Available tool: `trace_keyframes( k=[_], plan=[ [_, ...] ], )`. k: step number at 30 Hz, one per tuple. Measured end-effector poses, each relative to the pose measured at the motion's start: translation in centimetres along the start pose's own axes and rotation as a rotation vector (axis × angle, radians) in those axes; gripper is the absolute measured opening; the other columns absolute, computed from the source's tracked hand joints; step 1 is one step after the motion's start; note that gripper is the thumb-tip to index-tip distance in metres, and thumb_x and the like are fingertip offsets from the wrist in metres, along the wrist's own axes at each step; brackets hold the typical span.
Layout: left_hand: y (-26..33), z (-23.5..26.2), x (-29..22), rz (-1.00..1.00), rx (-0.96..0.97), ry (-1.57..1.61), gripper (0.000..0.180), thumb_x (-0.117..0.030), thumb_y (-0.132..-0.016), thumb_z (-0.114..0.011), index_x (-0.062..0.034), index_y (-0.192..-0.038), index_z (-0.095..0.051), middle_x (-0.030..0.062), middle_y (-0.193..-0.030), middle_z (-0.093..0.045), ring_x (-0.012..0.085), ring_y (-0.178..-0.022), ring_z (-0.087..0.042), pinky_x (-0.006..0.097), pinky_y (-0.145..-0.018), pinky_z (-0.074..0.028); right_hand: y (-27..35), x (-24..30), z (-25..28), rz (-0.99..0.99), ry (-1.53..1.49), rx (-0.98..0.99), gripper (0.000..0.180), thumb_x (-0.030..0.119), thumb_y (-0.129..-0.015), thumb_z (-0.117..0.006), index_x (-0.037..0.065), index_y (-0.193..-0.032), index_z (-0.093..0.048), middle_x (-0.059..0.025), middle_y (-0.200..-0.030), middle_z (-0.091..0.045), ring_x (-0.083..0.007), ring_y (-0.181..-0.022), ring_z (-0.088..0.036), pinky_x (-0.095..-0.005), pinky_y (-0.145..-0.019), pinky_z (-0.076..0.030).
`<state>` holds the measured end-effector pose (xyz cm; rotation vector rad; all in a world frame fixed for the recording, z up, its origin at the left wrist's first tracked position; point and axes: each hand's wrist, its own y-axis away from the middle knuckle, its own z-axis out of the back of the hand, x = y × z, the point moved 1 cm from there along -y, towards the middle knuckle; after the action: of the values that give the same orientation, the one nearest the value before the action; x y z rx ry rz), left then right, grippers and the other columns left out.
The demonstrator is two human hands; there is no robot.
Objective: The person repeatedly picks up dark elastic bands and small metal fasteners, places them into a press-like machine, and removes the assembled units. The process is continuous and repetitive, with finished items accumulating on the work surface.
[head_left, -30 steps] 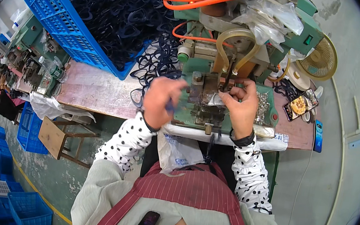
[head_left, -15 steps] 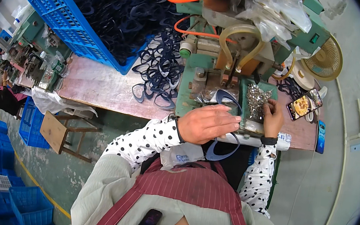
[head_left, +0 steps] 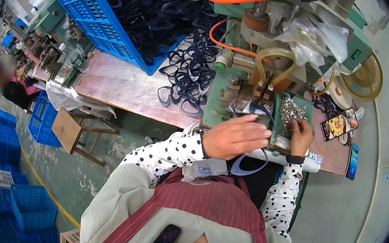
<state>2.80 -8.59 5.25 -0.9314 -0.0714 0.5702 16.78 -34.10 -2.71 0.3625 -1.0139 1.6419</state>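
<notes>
My left hand (head_left: 236, 138) lies palm down, fingers together, over a dark blue looped strap (head_left: 249, 165). The strap's lower loop hangs below the hand toward my lap; its other end sticks out above, close under the metal jaws (head_left: 260, 92) of a green press (head_left: 217, 95). The thumb and the grip itself are hidden. My right hand (head_left: 302, 137) has its fingertips closed together at a green tray (head_left: 309, 114) of small shiny metal pieces (head_left: 290, 110). Whether a piece is between those fingertips cannot be made out.
Left of the press, loose dark blue straps (head_left: 188, 79) lie on the table (head_left: 116, 79) beside a blue crate (head_left: 94, 24) heaped with more. On the right are a phone (head_left: 339, 125) and a fan (head_left: 365, 77). A wooden stool (head_left: 68, 129) stands on the floor at left.
The whole view has shifted a little. My left hand and the strap have moved slightly toward the press, the strap's upper end now nearer the jaws. My right hand stays at the tray.
</notes>
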Motion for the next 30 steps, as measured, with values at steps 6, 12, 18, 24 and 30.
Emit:
trace_keyframes(
  k=[6, 12, 18, 24, 30],
  plan=[
    [6.0, 2.2, 4.4, 0.129, -0.224, -0.270, 0.032, -0.009, -0.079, -0.066, -0.0084, -0.111, -0.064, 0.0101, -0.111, -0.063, 0.0279, -0.097, -0.059, 0.043, -0.083, -0.045, 0.5, -0.9, -0.8, -0.093, -0.117, -0.122, 0.013, 0.014, -0.088, -0.064, 0.003, -0.093, -0.067, -0.0110, -0.081, -0.068, -0.0206, -0.071, -0.064, -0.0312, -0.067, -0.049],
    [10.6, 8.5, 17.2, 0.778, -0.468, -0.745, 0.010, -0.012, -0.086, -0.062, -0.0037, -0.089, -0.066, 0.0166, -0.088, -0.063, 0.0339, -0.083, -0.059, 0.041, -0.075, -0.047, 1.0, 0.9, -0.1, -0.032, -0.010, -0.154, 0.012, 0.014, -0.089, -0.062, 0.005, -0.095, -0.066, -0.0120, -0.082, -0.068, -0.0256, -0.071, -0.065, -0.0345, -0.067, -0.050],
    [11.7, 10.5, 25.2, 1.646, 0.190, -0.571, 0.059, -0.059, -0.080, -0.061, -0.0032, -0.098, -0.072, 0.0238, -0.108, -0.065, 0.0377, -0.099, -0.064, 0.042, -0.084, -0.051, 1.0, 0.1, -0.5, 0.006, 0.090, -0.193, 0.011, 0.015, -0.088, -0.064, 0.007, -0.095, -0.067, -0.0125, -0.084, -0.069, -0.0290, -0.073, -0.066, -0.0367, -0.067, -0.050],
    [16.1, 8.5, 27.9, 1.017, 0.652, -0.601, 0.043, -0.043, -0.079, -0.065, -0.0072, -0.102, -0.070, 0.0184, -0.100, -0.069, 0.0335, -0.096, -0.065, 0.041, -0.081, -0.051, 1.0, 0.6, -0.4, 0.114, 0.120, -0.210, 0.012, 0.012, -0.085, -0.066, 0.009, -0.096, -0.070, -0.0118, -0.084, -0.069, -0.0296, -0.076, -0.065, -0.0374, -0.069, -0.050],
    [14.0, 8.7, 20.2, 1.074, -0.350, -0.512, 0.029, -0.026, -0.091, -0.053, 0.0010, -0.087, -0.062, 0.0220, -0.085, -0.063, 0.0360, -0.080, -0.059, 0.040, -0.070, -0.045, 0.7, 5.1, 0.2, 0.005, -0.089, -0.195, 0.012, 0.009, -0.077, -0.073, 0.006, -0.088, -0.073, -0.0106, -0.081, -0.069, -0.0230, -0.075, -0.062, -0.0325, -0.071, -0.049]
  ],
)
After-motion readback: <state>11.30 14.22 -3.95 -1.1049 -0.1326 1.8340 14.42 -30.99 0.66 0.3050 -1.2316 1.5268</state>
